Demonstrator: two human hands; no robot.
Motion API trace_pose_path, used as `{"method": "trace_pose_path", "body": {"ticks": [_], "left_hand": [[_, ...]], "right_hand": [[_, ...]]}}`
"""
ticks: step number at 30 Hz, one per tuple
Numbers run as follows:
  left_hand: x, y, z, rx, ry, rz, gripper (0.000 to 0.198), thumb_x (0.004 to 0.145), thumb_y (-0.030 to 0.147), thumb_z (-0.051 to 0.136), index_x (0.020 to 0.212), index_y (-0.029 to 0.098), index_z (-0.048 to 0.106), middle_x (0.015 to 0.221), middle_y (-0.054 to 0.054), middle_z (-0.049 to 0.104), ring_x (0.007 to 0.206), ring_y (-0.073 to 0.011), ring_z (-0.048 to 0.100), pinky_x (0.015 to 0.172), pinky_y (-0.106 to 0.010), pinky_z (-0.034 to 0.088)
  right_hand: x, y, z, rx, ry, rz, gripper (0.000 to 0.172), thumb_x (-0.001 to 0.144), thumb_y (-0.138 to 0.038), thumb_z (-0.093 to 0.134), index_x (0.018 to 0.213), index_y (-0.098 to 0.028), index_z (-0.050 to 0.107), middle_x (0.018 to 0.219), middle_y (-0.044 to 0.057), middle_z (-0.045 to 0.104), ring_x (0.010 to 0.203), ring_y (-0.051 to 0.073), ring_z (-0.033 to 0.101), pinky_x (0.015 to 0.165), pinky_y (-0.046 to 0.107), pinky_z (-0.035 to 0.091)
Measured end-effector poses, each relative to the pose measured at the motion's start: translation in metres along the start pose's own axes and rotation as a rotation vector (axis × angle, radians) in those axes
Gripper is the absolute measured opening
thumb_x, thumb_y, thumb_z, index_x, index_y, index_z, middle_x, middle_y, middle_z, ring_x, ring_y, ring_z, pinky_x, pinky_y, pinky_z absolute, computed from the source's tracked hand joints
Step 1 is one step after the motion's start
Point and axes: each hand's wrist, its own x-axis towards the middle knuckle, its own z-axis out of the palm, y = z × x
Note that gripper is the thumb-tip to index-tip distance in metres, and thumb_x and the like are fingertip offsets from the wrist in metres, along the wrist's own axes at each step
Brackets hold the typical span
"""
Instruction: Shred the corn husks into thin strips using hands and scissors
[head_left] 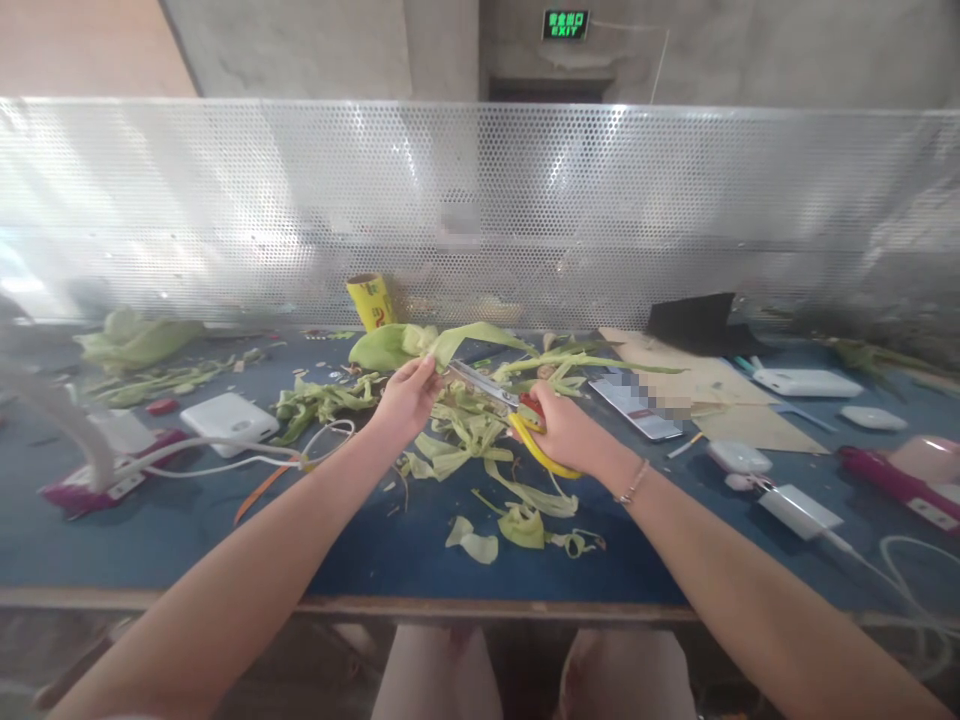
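My left hand (407,402) pinches a pale green, husk-like leafy piece (386,348), raised above the table, with a long leaf stretching off to the right. In my right hand (562,428) is a pair of scissors (487,385) with yellow and red handles. The blades point left, their tips by the leaf close to my left fingertips; whether they touch it I cannot tell. Beneath both hands lies a loose heap of cut green leaf strips (472,430). Several small scraps (521,527) are nearer the table's front edge.
A yellow tube (371,302) stands before the perforated metal screen (555,200). On the left are more leaves (135,338), a white device (230,422) and a power strip (112,487) with cables. A phone (637,408), cardboard (720,395) and a white charger (801,512) lie right.
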Motion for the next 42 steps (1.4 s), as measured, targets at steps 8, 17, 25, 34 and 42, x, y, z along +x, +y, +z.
{"method": "trace_pose_path", "body": {"ticks": [8, 17, 25, 34, 42], "left_hand": [[-0.004, -0.005, 0.001, 0.045, -0.052, -0.024, 0.016, 0.061, 0.018, 0.076, 0.062, 0.013, 0.062, 0.057, 0.004, 0.056, 0.052, -0.0018, 0.053, 0.056, -0.012, 0.047], [-0.009, -0.009, 0.005, 0.042, -0.09, -0.038, 0.019, 0.057, 0.02, 0.079, 0.064, 0.011, 0.064, 0.058, 0.004, 0.057, 0.053, -0.0013, 0.052, 0.056, -0.012, 0.046], [-0.012, -0.01, 0.005, 0.046, -0.082, -0.02, 0.018, 0.056, 0.019, 0.079, 0.062, 0.01, 0.065, 0.059, 0.003, 0.059, 0.054, -0.0022, 0.053, 0.058, -0.013, 0.045], [-0.01, -0.01, 0.004, 0.044, -0.082, -0.004, 0.02, 0.053, 0.02, 0.081, 0.062, 0.009, 0.066, 0.058, 0.002, 0.06, 0.054, -0.0023, 0.053, 0.056, -0.013, 0.045], [-0.011, -0.009, 0.005, 0.035, -0.077, -0.016, 0.018, 0.054, 0.019, 0.08, 0.062, 0.009, 0.067, 0.057, 0.002, 0.059, 0.052, -0.002, 0.053, 0.055, -0.012, 0.046]], "right_hand": [[0.001, -0.003, 0.007, 0.048, -0.023, -0.003, 0.033, 0.076, -0.047, 0.054, 0.083, -0.022, 0.033, 0.071, 0.001, 0.057, 0.061, 0.018, 0.057, 0.052, 0.027, 0.038], [-0.002, -0.009, 0.005, 0.106, -0.034, -0.002, 0.031, 0.078, -0.045, 0.053, 0.081, -0.023, 0.031, 0.062, -0.004, 0.047, 0.053, 0.015, 0.05, 0.048, 0.025, 0.033], [-0.003, -0.011, 0.007, 0.167, -0.041, -0.018, 0.027, 0.08, -0.045, 0.051, 0.079, -0.024, 0.033, 0.064, -0.005, 0.048, 0.055, 0.014, 0.049, 0.05, 0.026, 0.033], [-0.004, -0.014, 0.005, 0.159, -0.034, -0.003, 0.027, 0.08, -0.046, 0.05, 0.078, -0.023, 0.037, 0.064, -0.005, 0.05, 0.055, 0.013, 0.049, 0.05, 0.024, 0.032], [-0.003, -0.014, 0.005, 0.066, -0.033, -0.026, 0.027, 0.083, -0.049, 0.046, 0.08, -0.023, 0.04, 0.062, -0.004, 0.052, 0.054, 0.012, 0.05, 0.05, 0.022, 0.03]]}}
